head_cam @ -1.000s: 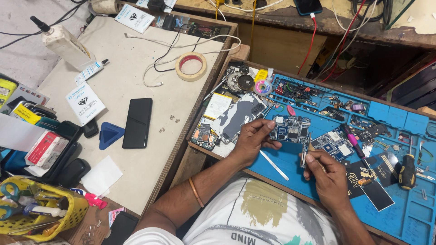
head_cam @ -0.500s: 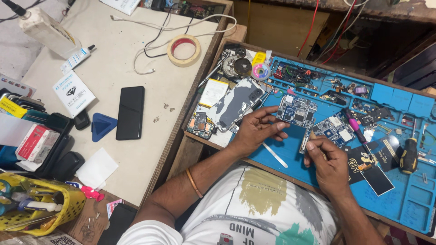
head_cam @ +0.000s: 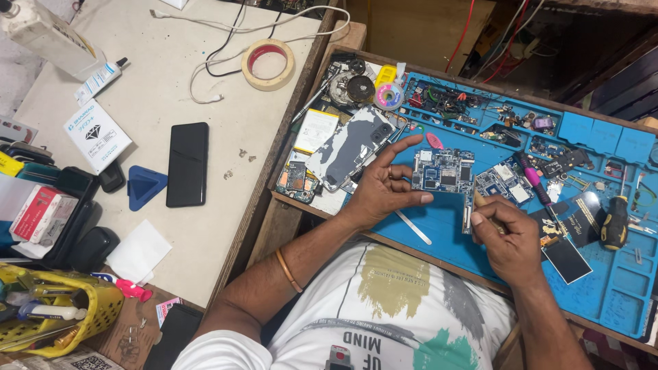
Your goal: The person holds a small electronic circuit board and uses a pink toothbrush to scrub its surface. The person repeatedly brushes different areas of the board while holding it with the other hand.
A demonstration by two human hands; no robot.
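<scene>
On the blue work mat [head_cam: 439, 226] lies a phone circuit board [head_cam: 443, 170]. My left hand [head_cam: 384, 186] rests beside its left edge, thumb and forefinger touching the board, the other fingers spread. My right hand [head_cam: 506, 236] is closed around a thin tool [head_cam: 469, 209] whose tip points down just right of the board. A second circuit board [head_cam: 500, 182] lies to the right. A grey phone back cover [head_cam: 348, 148] sits left of my left hand. A white flat pry tool [head_cam: 412, 227] lies on the mat below my left hand.
A roll of tape [head_cam: 267, 64], white cables, a black phone [head_cam: 187, 164] and a blue triangular pick [head_cam: 144, 185] lie on the white table at left. A yellow basket [head_cam: 58, 312] of tools stands at lower left. Mat compartments hold several small parts; a screwdriver [head_cam: 615, 223] lies at right.
The view has drifted slightly. My left hand has kept to the board, its fingers now spread wider. My right hand stays closed on the thin tool close to the board's right edge.
</scene>
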